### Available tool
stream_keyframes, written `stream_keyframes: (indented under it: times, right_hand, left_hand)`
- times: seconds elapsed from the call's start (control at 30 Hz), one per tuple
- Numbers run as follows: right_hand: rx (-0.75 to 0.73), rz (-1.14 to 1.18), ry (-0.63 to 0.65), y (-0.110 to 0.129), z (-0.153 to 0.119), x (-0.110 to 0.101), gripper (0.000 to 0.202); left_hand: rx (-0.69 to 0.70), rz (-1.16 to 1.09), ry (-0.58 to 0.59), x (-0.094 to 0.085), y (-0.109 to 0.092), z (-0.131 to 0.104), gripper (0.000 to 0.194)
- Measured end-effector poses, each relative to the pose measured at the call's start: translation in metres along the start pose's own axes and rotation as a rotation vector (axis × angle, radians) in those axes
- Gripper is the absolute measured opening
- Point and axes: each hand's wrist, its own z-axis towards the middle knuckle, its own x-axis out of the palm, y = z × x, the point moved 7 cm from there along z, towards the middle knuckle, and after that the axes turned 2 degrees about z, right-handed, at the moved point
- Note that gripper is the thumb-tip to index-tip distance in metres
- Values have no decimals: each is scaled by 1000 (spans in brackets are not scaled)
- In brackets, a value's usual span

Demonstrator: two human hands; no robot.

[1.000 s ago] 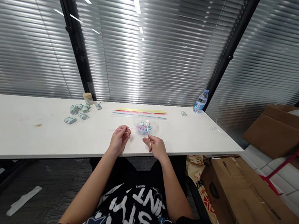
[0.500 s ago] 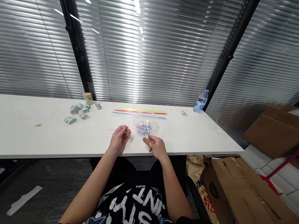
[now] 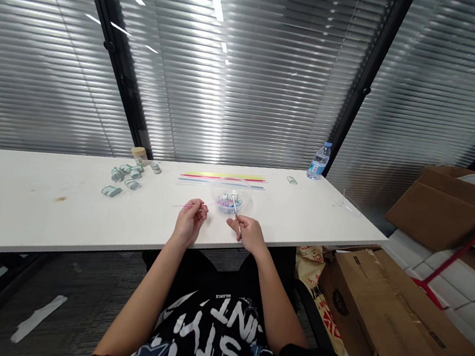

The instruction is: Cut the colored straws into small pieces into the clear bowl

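Observation:
My left hand (image 3: 190, 220) is closed, its fingertips pinching a thin pink straw (image 3: 211, 203) that reaches toward the bowl on the right. In my right hand (image 3: 248, 232) is a slim pair of scissors (image 3: 236, 219), its narrow metal blades pointing up over the bowl. Between and just beyond both hands stands a clear plastic bowl (image 3: 246, 207). Small blue, pink and white pieces (image 3: 228, 202) lie inside it. Behind the bowl, long yellow, red and blue straws (image 3: 194, 176) lie side by side on the white table (image 3: 161, 226).
Several small greenish rolled packets (image 3: 112, 191) lie on the left, near a jar with a wooden-looking lid (image 3: 138, 153). A water bottle (image 3: 319, 162) stands at the back right. Cardboard boxes (image 3: 390, 309) sit on the floor right of the table.

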Motion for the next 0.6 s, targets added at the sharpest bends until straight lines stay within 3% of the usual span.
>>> stream_keyframes:
  times: [0.6]
  right_hand:
    - [4, -30, -1, -2, 1, 0, 53]
  left_hand:
    - [-5, -2, -5, 0, 0, 0, 34]
